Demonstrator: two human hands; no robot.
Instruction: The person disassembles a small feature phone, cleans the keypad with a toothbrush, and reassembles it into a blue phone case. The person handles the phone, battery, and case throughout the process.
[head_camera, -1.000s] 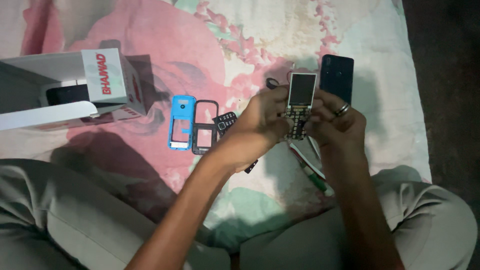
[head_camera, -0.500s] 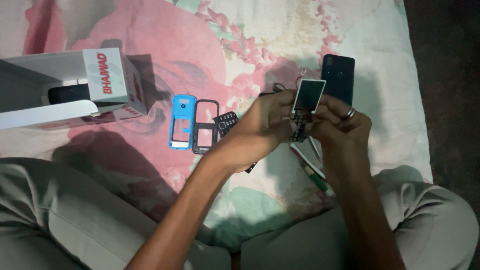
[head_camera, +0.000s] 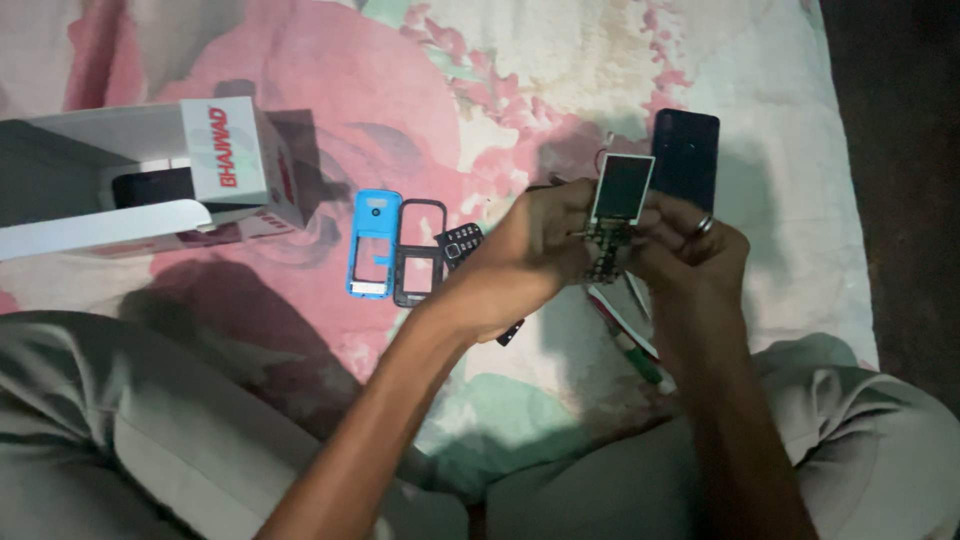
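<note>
A bare phone circuit board (head_camera: 608, 235) with its small display screen (head_camera: 622, 188) tilted up sits between the person's two hands, a little right of the picture's centre. The screen is a dark rectangle with a pale border, standing up at about 12 o'clock from the board.

The left hand (head_camera: 535, 250) comes in from the lower left, its forearm running diagonally from about 7 o'clock. Its fingers curl around the board's left edge, grasping it. The right hand (head_camera: 690, 250) comes up from about 5 o'clock, forearm nearly vertical, and pinches the board's right side. A ring (head_camera: 704, 225) shows on one of its fingers. The two hands are close together, almost touching across the board.

At 1 o'clock from the hands, just beside the screen, a dark smartphone (head_camera: 686, 160) lies flat on the cloth. Below the hands, at about 5 o'clock, a screwdriver with a green and white handle (head_camera: 632, 345) lies partly under the right wrist. At 9 o'clock from the hands lie a keypad piece (head_camera: 460, 242), then a black phone frame (head_camera: 420, 265), then a blue phone housing (head_camera: 372, 245), side by side. Farther out at 9 to 10 o'clock stands an open white cardboard box (head_camera: 150, 175) with red lettering.

Everything rests on a floral cloth (head_camera: 500, 80) in pink, cream and green. The person's knees, in grey trousers (head_camera: 120, 420), frame the bottom corners.
</note>
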